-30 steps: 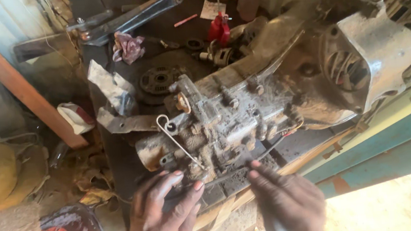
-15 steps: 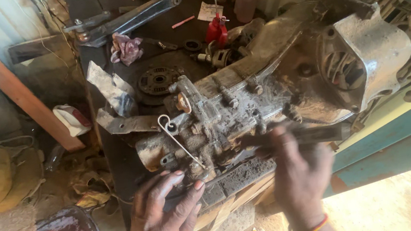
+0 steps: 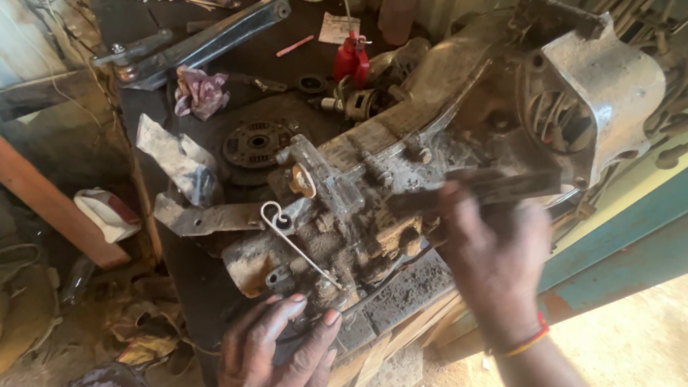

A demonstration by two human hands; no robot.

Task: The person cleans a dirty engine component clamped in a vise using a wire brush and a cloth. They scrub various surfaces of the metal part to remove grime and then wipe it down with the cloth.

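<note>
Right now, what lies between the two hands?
In the head view, the grimy engine block's lower edge and a dark flat plate lie between the left hand and right hand.

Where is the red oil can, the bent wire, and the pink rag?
red oil can (image 3: 349, 62), head view, on its red body.
bent wire (image 3: 299, 247), head view, on its straight middle.
pink rag (image 3: 199, 92), head view, on its crumpled middle.
</note>
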